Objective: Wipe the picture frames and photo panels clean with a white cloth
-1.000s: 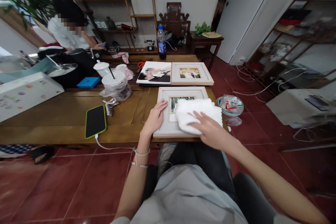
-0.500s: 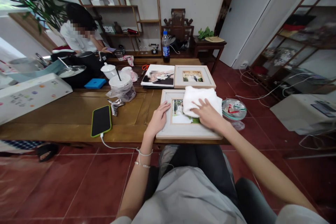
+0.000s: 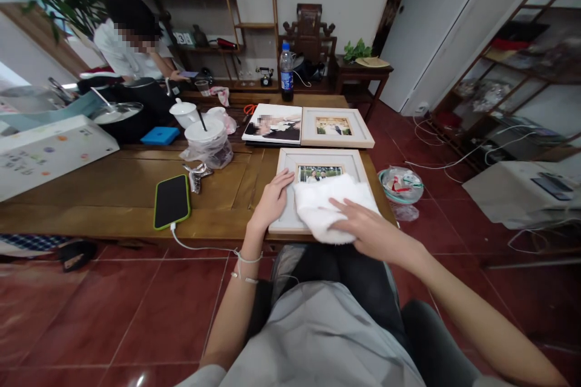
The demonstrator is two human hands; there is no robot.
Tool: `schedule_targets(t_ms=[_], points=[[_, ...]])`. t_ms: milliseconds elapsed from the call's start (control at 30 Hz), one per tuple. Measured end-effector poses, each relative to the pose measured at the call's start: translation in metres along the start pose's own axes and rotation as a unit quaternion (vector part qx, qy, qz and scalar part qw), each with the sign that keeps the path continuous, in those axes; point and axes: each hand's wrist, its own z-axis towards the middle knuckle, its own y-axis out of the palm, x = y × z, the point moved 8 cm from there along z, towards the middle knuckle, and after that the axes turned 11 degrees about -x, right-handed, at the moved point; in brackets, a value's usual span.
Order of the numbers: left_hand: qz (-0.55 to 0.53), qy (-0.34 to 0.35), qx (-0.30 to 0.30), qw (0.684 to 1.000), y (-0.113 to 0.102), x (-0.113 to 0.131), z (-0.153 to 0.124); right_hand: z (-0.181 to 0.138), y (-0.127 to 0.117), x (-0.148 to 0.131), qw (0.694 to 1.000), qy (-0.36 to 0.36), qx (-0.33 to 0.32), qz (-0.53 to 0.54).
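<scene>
White cloth (image 3: 333,199) partly hides the near frame (image 3: 320,156), with another frame (image 3: 338,127) just beyond.

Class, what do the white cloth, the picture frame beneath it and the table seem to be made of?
White cloth: soft matte fabric, perhaps terry or microfibre, judging by its fuzzy surface.
Picture frame: matte, perhaps wood or wood-look moulding; its pale border and tan inner rim leave it open.
Table: probably varnished wood, given its brown sheen and panel seams.

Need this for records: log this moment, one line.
left hand: on near picture frame; right hand: on white cloth; white cloth: partly covering photo
</scene>
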Motion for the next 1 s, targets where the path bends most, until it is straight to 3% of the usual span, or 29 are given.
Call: schedule_targets(t_ms=[233,400,567,867,1000], points=[[0.0,0.008,0.002,1.0,0.002,-0.002,0.0,0.043,-0.026,0.104,0.968,0.156,0.12,-0.155],[0.003,0.005,-0.002,1.0,0.001,-0.001,0.0,0.071,-0.035,0.126,0.961,0.18,0.128,-0.165],[-0.001,0.008,0.004,1.0,0.001,-0.002,0.0,0.065,-0.019,0.09,0.982,0.12,0.078,-0.122],[-0.004,-0.002,0.001,1.0,0.001,0.0,0.0,-0.012,-0.014,-0.022,0.998,0.049,-0.034,-0.005],[0.001,0.003,-0.007,1.0,0.001,0.0,0.0,-0.006,-0.01,-0.036,0.998,0.036,-0.042,0.015]])
